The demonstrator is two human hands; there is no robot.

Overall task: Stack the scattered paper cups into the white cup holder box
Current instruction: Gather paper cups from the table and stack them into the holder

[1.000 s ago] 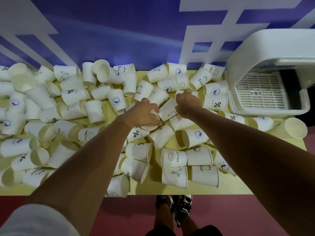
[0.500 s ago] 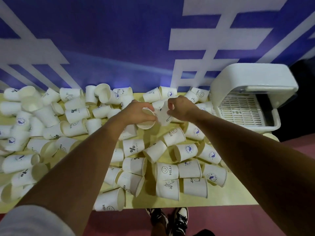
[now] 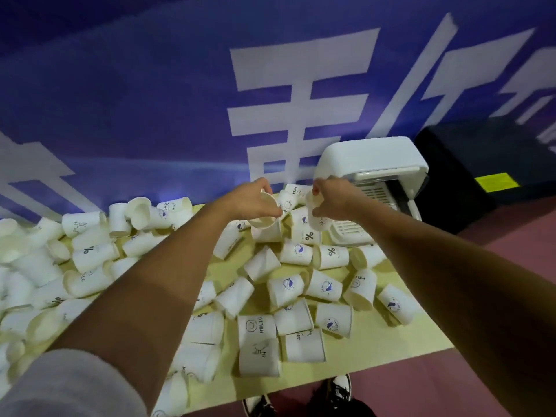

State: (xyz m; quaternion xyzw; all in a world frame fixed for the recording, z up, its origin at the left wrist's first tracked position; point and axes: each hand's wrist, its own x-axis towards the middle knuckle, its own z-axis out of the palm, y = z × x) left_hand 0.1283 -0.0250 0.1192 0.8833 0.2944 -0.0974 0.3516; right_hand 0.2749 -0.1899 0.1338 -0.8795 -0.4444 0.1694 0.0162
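Several white paper cups (image 3: 298,252) lie scattered on their sides over a yellow table (image 3: 391,346). My left hand (image 3: 251,201) grips one paper cup (image 3: 266,216) by its rim, mouth towards me, lifted above the pile. My right hand (image 3: 329,203) holds a second cup (image 3: 316,218) just to the right of it; the two cups are a small gap apart. The white cup holder box (image 3: 370,158), with a slatted tray inside, stands at the table's far right, right behind my right hand.
A purple wall with large white characters (image 3: 298,115) runs behind the table. A black box with a yellow label (image 3: 496,182) stands right of the holder. The floor (image 3: 496,266) is dark red, and my shoes (image 3: 340,389) show under the table's near edge.
Both hands have lifted their cups off the pile and moved up and to the right, towards the holder box. The camera has tilted up, showing more wall.
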